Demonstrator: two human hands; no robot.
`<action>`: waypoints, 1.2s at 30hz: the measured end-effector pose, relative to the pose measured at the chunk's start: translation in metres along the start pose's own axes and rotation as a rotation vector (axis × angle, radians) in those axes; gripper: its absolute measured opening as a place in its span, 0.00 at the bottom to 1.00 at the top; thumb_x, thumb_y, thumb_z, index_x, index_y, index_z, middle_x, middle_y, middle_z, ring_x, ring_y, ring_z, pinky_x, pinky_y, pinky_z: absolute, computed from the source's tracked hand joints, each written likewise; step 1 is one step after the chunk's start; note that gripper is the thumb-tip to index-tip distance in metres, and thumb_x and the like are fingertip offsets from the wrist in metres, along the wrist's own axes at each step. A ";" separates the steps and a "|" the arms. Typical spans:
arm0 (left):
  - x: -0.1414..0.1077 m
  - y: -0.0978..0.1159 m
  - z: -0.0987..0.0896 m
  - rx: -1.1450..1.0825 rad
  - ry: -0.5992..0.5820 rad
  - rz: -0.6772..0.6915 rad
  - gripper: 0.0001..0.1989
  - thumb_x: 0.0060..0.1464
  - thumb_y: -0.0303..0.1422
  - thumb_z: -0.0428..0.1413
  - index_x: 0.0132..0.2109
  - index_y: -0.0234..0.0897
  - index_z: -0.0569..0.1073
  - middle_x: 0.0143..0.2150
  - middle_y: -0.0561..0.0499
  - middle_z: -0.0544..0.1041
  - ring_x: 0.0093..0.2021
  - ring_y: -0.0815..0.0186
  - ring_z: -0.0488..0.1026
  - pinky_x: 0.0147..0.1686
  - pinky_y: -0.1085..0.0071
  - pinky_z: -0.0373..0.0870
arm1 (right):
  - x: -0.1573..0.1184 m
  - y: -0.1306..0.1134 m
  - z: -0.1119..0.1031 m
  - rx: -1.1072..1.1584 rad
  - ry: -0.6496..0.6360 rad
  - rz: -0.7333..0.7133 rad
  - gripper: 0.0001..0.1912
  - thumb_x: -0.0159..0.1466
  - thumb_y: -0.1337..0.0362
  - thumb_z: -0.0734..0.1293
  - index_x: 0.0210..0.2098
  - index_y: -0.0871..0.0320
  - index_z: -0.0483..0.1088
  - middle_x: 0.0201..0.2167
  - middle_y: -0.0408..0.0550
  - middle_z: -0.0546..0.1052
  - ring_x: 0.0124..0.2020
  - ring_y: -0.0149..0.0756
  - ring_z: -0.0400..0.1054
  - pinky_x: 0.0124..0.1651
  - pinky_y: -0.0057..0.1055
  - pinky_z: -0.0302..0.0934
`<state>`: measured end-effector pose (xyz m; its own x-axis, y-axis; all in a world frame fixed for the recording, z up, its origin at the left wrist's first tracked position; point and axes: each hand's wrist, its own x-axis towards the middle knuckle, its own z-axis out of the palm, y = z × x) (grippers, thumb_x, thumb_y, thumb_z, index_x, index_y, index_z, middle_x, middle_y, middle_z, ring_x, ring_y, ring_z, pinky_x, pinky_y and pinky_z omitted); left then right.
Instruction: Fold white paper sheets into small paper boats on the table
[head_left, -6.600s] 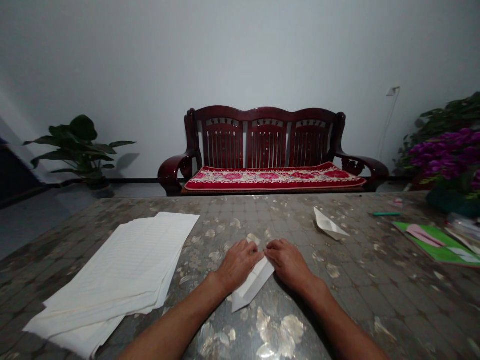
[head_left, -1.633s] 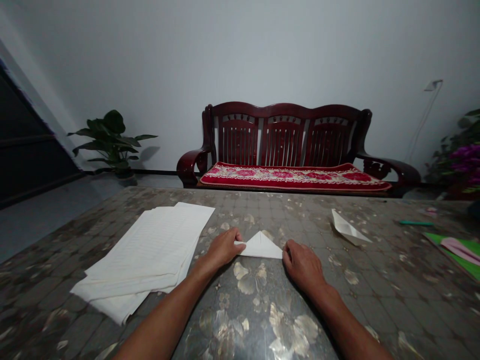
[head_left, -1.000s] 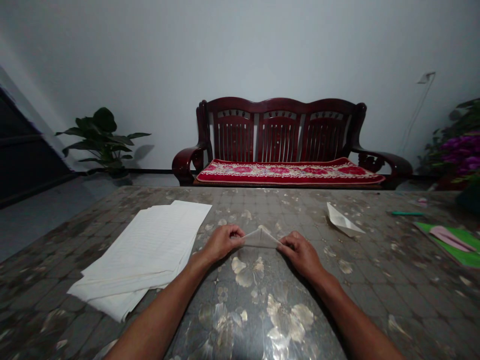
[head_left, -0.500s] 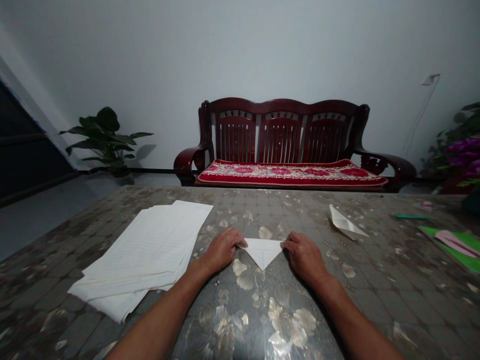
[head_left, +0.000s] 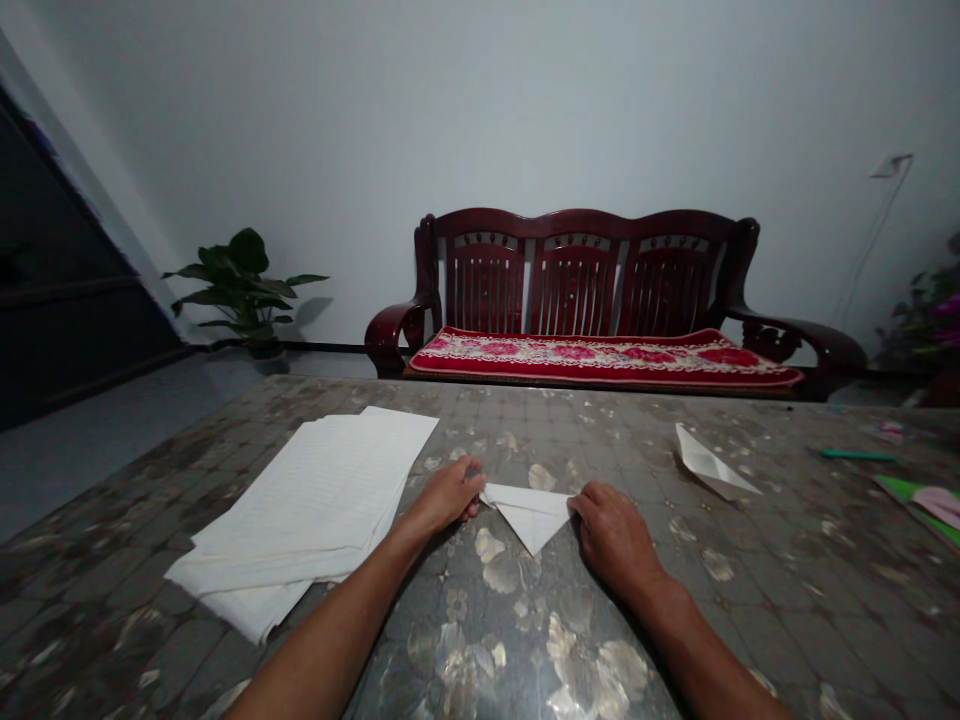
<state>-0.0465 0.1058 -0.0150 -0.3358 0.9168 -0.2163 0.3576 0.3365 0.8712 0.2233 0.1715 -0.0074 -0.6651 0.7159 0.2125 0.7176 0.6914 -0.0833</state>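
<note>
folded white paper (head_left: 531, 513) lies flat on the table top (head_left: 787, 610), at abt 12 o'clock from the wrists. it's a triangle, point toward the body at 6 o'clock, long edge away, w/ a small flap lifting near its 9 o'clock corner. work in hand = folding, paper at this triangle stage.

left hand (head_left: 446, 497) is at that 9 o'clock corner, fingers loosely curled, tips just beside the paper, no clear pinch. right hand (head_left: 615, 537) is palm down on the table, fingers fairly open, tips at the 3 o'clock corner, not gripping.

stack of paper (head_left: 300, 510) sits at 9 o'clock, small folded paper (head_left: 709, 467) at 2 o'clock, green pen (head_left: 856, 455) & green folder (head_left: 911, 512) w/ pink paper (head_left: 939, 505) further out at 2–3 o'clock. wooden sofa (head_left: 577, 275) w/ red cushion (head_left: 600, 360) is beyond the table at 12.

vs the prior view: left hand has drawn back a bit from the corner, flap now shows, paper sits a little nearer the right hand.
</note>
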 end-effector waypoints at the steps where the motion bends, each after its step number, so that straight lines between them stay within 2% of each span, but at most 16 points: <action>1: 0.000 0.000 0.000 0.024 -0.007 0.011 0.20 0.54 0.31 0.53 0.55 0.35 0.70 0.20 0.59 0.71 0.19 0.67 0.68 0.20 0.76 0.59 | 0.000 0.000 -0.001 -0.002 -0.005 0.008 0.14 0.64 0.74 0.61 0.39 0.57 0.77 0.39 0.51 0.75 0.41 0.39 0.66 0.44 0.33 0.52; 4: -0.001 0.002 -0.003 0.116 -0.018 0.078 0.18 0.50 0.27 0.53 0.50 0.35 0.74 0.19 0.59 0.70 0.21 0.67 0.68 0.22 0.76 0.58 | 0.000 -0.001 -0.004 0.012 -0.010 0.030 0.15 0.63 0.75 0.60 0.39 0.57 0.77 0.39 0.51 0.75 0.42 0.40 0.66 0.45 0.33 0.52; 6: -0.002 0.005 -0.005 0.154 -0.006 0.127 0.15 0.47 0.25 0.54 0.44 0.36 0.77 0.23 0.57 0.73 0.26 0.66 0.71 0.26 0.76 0.59 | 0.000 -0.002 -0.006 0.039 0.007 0.035 0.15 0.64 0.74 0.60 0.41 0.56 0.77 0.40 0.51 0.75 0.44 0.41 0.66 0.46 0.34 0.53; 9: -0.002 0.008 -0.006 0.181 0.023 0.179 0.11 0.45 0.26 0.55 0.37 0.37 0.78 0.29 0.54 0.76 0.32 0.65 0.72 0.32 0.74 0.61 | -0.003 -0.009 -0.006 0.121 0.039 0.022 0.12 0.68 0.66 0.60 0.45 0.54 0.76 0.42 0.50 0.75 0.46 0.42 0.65 0.48 0.35 0.54; 11: 0.000 0.008 -0.005 0.177 0.027 0.193 0.09 0.45 0.27 0.56 0.35 0.37 0.78 0.29 0.54 0.76 0.32 0.65 0.71 0.32 0.74 0.61 | -0.004 -0.017 -0.006 0.180 0.042 0.013 0.12 0.69 0.59 0.61 0.48 0.53 0.74 0.46 0.50 0.75 0.48 0.42 0.64 0.50 0.35 0.54; 15: 0.004 0.008 0.003 0.115 0.033 0.194 0.13 0.44 0.26 0.57 0.39 0.36 0.77 0.25 0.58 0.71 0.27 0.68 0.67 0.28 0.75 0.59 | -0.002 -0.034 -0.009 0.200 0.008 0.035 0.18 0.67 0.51 0.64 0.53 0.51 0.72 0.52 0.50 0.74 0.51 0.45 0.63 0.52 0.37 0.54; 20: 0.003 0.014 0.015 -0.016 0.030 0.200 0.17 0.44 0.24 0.55 0.45 0.33 0.74 0.24 0.59 0.67 0.25 0.71 0.65 0.26 0.77 0.58 | 0.003 -0.046 -0.016 0.153 -0.061 0.060 0.26 0.66 0.46 0.63 0.58 0.52 0.68 0.53 0.54 0.74 0.52 0.49 0.64 0.51 0.42 0.54; 25: -0.004 0.018 0.024 -0.153 -0.016 0.202 0.17 0.45 0.27 0.55 0.45 0.32 0.74 0.28 0.56 0.72 0.26 0.70 0.67 0.27 0.76 0.62 | 0.006 -0.056 -0.018 0.112 -0.079 0.030 0.34 0.63 0.49 0.65 0.64 0.56 0.62 0.57 0.59 0.72 0.54 0.55 0.63 0.53 0.47 0.53; 29: -0.008 0.017 0.024 -0.327 -0.101 0.191 0.19 0.45 0.31 0.59 0.47 0.33 0.74 0.33 0.54 0.75 0.27 0.71 0.69 0.29 0.75 0.65 | 0.009 -0.060 -0.019 0.092 -0.082 0.051 0.32 0.64 0.58 0.63 0.66 0.59 0.60 0.60 0.61 0.70 0.56 0.54 0.63 0.54 0.46 0.54; 33: -0.013 0.020 0.016 -0.319 -0.187 0.208 0.21 0.47 0.34 0.61 0.49 0.32 0.76 0.39 0.49 0.78 0.32 0.69 0.71 0.34 0.74 0.67 | 0.010 -0.059 -0.019 0.071 -0.082 0.051 0.29 0.65 0.63 0.59 0.66 0.59 0.60 0.61 0.59 0.70 0.55 0.51 0.64 0.54 0.46 0.55; 36: -0.013 0.023 0.011 -0.289 -0.219 0.231 0.22 0.52 0.41 0.60 0.51 0.33 0.77 0.42 0.47 0.79 0.36 0.67 0.73 0.35 0.73 0.68 | 0.010 -0.058 -0.017 0.044 -0.076 0.035 0.28 0.67 0.63 0.58 0.66 0.57 0.59 0.62 0.58 0.69 0.55 0.50 0.65 0.54 0.44 0.56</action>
<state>-0.0241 0.1037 0.0030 -0.0716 0.9955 -0.0625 0.1322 0.0716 0.9886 0.1788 0.1371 0.0159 -0.6547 0.7438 0.1346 0.7320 0.6683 -0.1326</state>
